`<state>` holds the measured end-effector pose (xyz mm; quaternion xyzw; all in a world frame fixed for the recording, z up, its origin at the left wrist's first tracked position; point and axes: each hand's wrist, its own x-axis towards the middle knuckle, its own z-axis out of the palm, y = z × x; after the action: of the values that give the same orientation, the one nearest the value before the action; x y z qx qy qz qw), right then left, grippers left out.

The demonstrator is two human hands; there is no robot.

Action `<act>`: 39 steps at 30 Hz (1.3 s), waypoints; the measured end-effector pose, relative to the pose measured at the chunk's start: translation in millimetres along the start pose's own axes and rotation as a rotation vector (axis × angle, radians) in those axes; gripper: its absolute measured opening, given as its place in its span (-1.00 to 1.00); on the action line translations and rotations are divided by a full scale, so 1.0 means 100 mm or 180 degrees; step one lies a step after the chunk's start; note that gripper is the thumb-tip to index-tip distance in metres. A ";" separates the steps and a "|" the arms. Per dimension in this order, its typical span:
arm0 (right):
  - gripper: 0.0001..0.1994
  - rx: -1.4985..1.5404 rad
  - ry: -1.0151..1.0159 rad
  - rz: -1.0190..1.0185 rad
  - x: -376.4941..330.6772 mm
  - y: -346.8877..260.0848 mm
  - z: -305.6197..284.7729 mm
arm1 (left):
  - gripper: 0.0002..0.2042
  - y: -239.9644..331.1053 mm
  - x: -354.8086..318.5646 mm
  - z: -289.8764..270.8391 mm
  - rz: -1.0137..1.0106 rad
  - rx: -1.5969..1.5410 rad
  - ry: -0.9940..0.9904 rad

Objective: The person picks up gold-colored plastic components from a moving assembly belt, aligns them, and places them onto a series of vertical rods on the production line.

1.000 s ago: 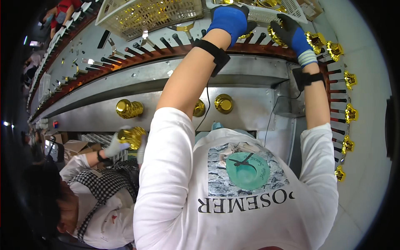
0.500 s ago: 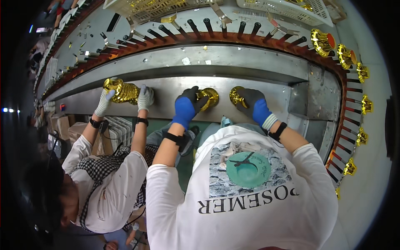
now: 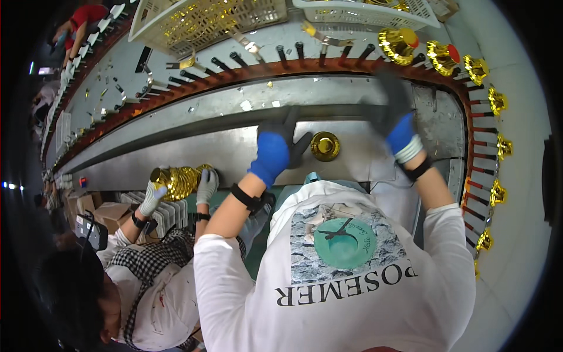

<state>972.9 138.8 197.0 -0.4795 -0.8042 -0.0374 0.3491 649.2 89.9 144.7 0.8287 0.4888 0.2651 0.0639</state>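
A shiny gold, round flared metal piece [image 3: 325, 146] stands on the steel ledge in front of me, its dark round centre facing up. Just left of it is my left hand [image 3: 277, 145], in a blue and black glove, fingers spread and holding nothing. My right hand [image 3: 394, 114], gloved alike, reaches over the ledge toward the conveyor, blurred by motion. Its thumb stands apart from its stretched fingers, and nothing shows in it. Beyond its fingertips, a gold flared piece with a red-orange top [image 3: 399, 46] sits on the conveyor.
The curved conveyor [image 3: 469, 123] carries upright dark rods and more gold pieces [image 3: 443, 57] round the right side. Cream plastic baskets [image 3: 205, 29] stand beyond it. At my left, a co-worker's white-gloved hands [image 3: 206, 186] hold a stack of gold pieces [image 3: 179, 182].
Both my hands have let go of gold pieces; one piece now stands alone between them. My right hand has swung away toward the conveyor. The whole view has shifted somewhat.
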 end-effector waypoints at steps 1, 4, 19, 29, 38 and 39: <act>-0.28 -0.0557 0.0538 -0.0054 0.35 0.16 -0.27 | -0.26 0.13 0.34 -0.17 0.0180 -0.0337 0.0118; -0.38 -0.1243 0.1106 0.0157 1.05 1.04 -0.66 | -0.35 0.48 1.54 -0.41 0.0990 -0.0695 0.0912; -0.56 0.1031 -0.0169 0.0085 0.51 -0.09 -0.57 | -0.50 0.57 1.62 -0.68 0.0495 -0.0770 0.0540; -0.39 0.0981 -0.1514 0.0815 -1.01 -0.37 0.76 | -0.43 -0.21 -0.88 0.32 -0.1684 -0.0440 -0.1211; -0.36 0.0368 -0.1870 0.0709 -1.01 -0.26 1.02 | -0.11 -0.23 -0.61 0.53 -0.1478 0.0192 -0.1581; -0.36 0.0329 -0.1833 0.0719 -0.99 -0.14 0.92 | -0.05 -0.24 -0.61 0.44 -0.1453 0.0601 -0.1732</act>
<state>943.0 93.9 71.8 -0.5383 -0.8125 0.1799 0.1329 629.4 57.0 75.4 0.7407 0.6485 -0.0324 0.1723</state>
